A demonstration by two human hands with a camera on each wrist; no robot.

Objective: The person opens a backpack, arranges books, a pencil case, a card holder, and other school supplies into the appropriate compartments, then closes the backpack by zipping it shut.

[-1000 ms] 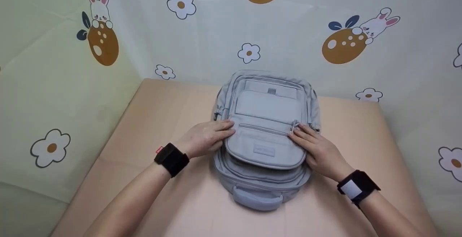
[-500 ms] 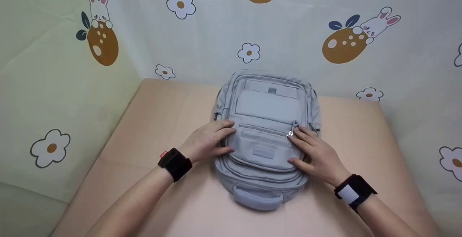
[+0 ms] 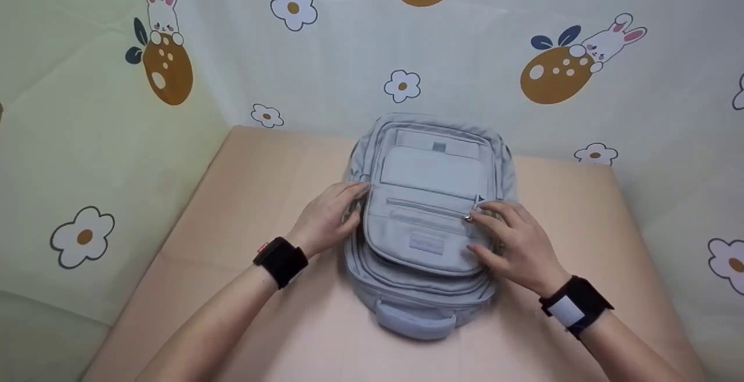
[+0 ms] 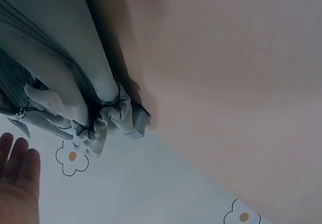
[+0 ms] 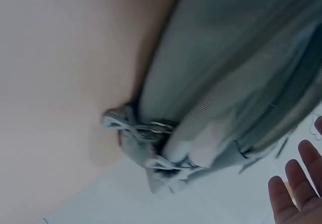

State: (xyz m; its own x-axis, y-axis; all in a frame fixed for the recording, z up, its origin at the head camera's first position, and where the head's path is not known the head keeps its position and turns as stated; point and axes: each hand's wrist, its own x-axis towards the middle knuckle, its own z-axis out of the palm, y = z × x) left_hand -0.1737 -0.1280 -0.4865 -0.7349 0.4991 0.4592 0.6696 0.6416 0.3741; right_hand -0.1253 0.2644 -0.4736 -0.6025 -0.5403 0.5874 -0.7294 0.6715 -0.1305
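A light grey backpack (image 3: 433,170) lies flat on the peach table (image 3: 256,190), its carry handle (image 3: 415,321) toward me. My left hand (image 3: 340,210) rests with relaxed fingers against the bag's left side, beside the front pocket (image 3: 427,245). My right hand (image 3: 494,234) lies spread on the pocket's right side, with the index fingertip at the small zipper pull (image 3: 468,217) and the thumb lower and apart. The left wrist view shows straight fingers (image 4: 17,168) below the backpack (image 4: 55,48). In the right wrist view, straight fingers (image 5: 297,183) show beside the backpack (image 5: 236,68).
Pale cloth printed with flowers and rabbits (image 3: 523,62) hangs behind and to both sides of the table. Bare tabletop lies left and right of the bag. Bunched strap ends (image 4: 113,116) stick out at the bag's far edge.
My left hand slid off the pocket's face to the bag's left edge, a little farther away. The right hand's fingers lifted and spread, index now at the zipper pull.
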